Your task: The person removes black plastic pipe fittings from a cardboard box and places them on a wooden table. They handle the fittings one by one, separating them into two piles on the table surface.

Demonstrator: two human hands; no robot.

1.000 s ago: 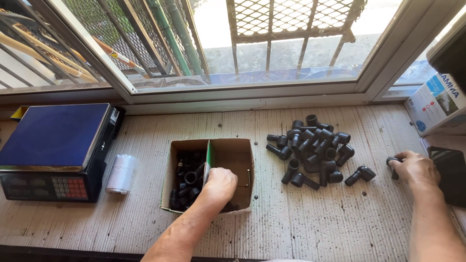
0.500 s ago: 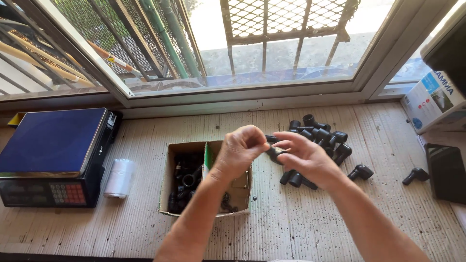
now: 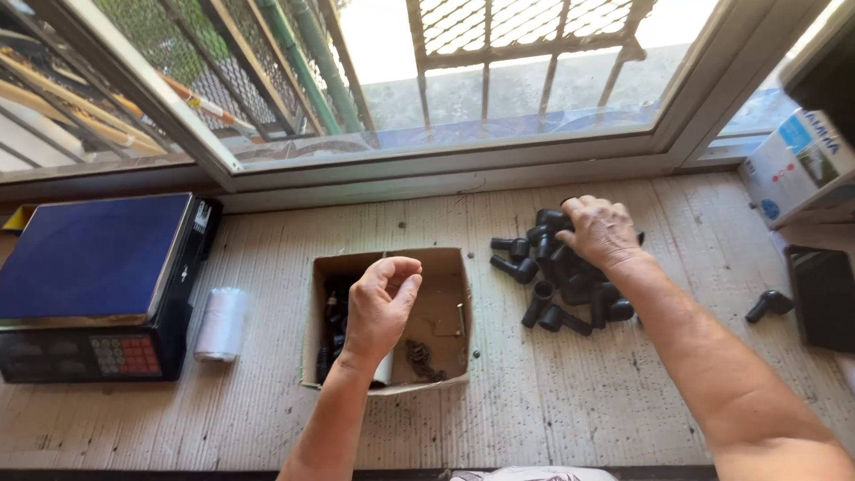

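The right hand (image 3: 598, 233) lies palm-down on the pile of black pipe elbows (image 3: 557, 285), fingers spread and curled over the upper pieces; whether any piece is gripped beneath the palm cannot be told, since the hand hides that part of the pile. The left hand (image 3: 378, 307) hovers above the open cardboard box (image 3: 445, 312), thumb and fingertips pinched close together; anything held between them is too small to make out. The box contents are partly hidden by the left hand and by shadow; dark fittings along its left side and a small dark cluster on its floor are visible. One separate black elbow (image 3: 768, 305) lies well apart to the right, near a dark flat object (image 3: 824, 298) cut off by the frame edge.

The surface is a worn, grooved wooden bench (image 3: 552, 401) beneath a window (image 3: 499, 71) with metal grating outside. A digital scale (image 3: 89, 276) with a blue platform stands at left; a white roll (image 3: 221, 322) lies just beside it. A blue-and-white carton (image 3: 788, 165) is cropped at upper right.
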